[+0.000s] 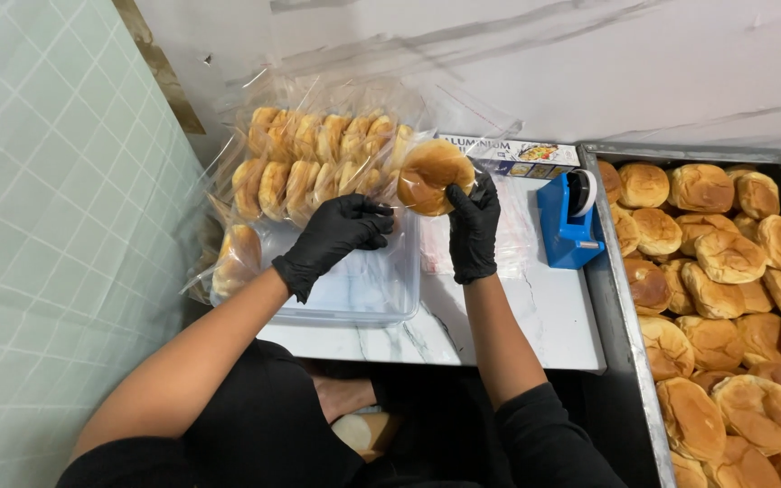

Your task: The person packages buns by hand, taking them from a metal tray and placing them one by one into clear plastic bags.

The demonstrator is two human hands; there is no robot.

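Head view, looking down at a small white marble-patterned table (535,316). Both hands wear black gloves. The right hand (472,226), near the middle of the picture, grips a round golden bun (431,176) from below, fingers pressed against its lower right edge; the bun sits just above the hand, at about twelve o'clock from it. The left hand (336,230), at nine o'clock from the right hand, pinches the mouth of a clear plastic bag (381,136), its fingers curled tight on the film. The bun is at the bag's opening, touching it. Inside the bag, at ten o'clock from the left hand, stand rows of buns (318,158) on edge. Under the hands lies a clear plastic tub (363,289). At three o'clock from the right hand stands a blue tape dispenser (571,221); behind it, at one o'clock, a box of foil (517,155). At the far right, a metal tray (621,316) is heaped with loose buns (725,307).
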